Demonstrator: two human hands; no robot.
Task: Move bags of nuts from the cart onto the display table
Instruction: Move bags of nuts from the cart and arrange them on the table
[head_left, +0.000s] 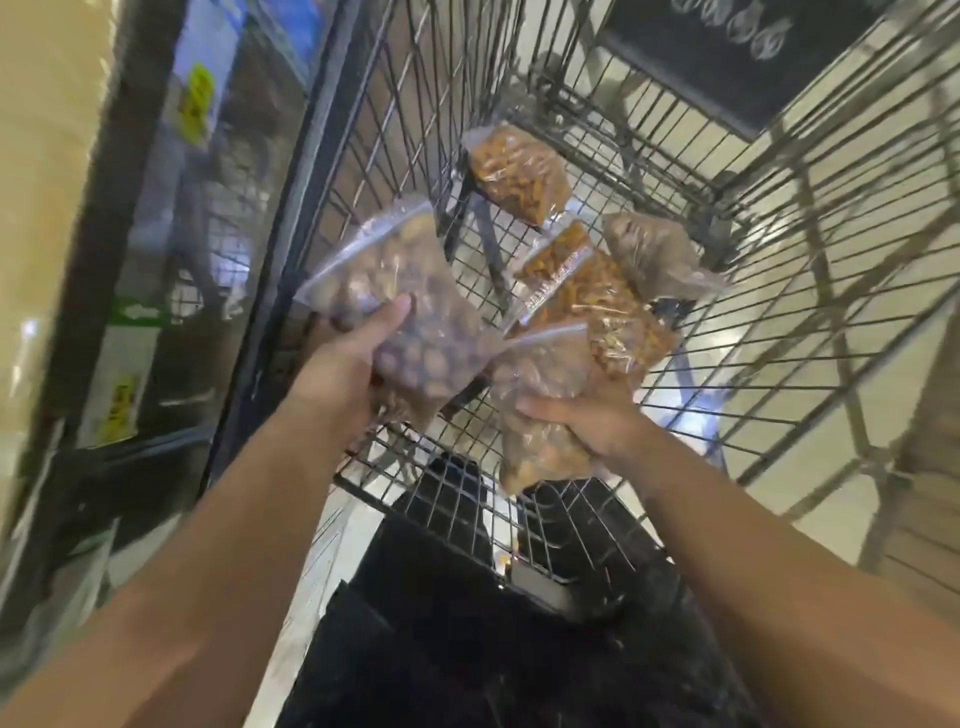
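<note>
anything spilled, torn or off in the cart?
Nothing stands out. The left hand grips a bag of round brown nuts, and the right hand a bag of tan nuts. The orange bags and a brown bag lie loose in the cart, with no spill visible. Blur hides fine tears.

Even, moderately bright indoor light. Motion blur throughout, heaviest at left edge. Wide-angle bowing of black wire cart (779, 218) bars. Glare on pale glossy floor (670, 384).

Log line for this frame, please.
stage: pickup at cart | left hand: holds dark-nut bag | right hand: holds pale-nut bag | cart: orange bags, brown bag inside
</note>
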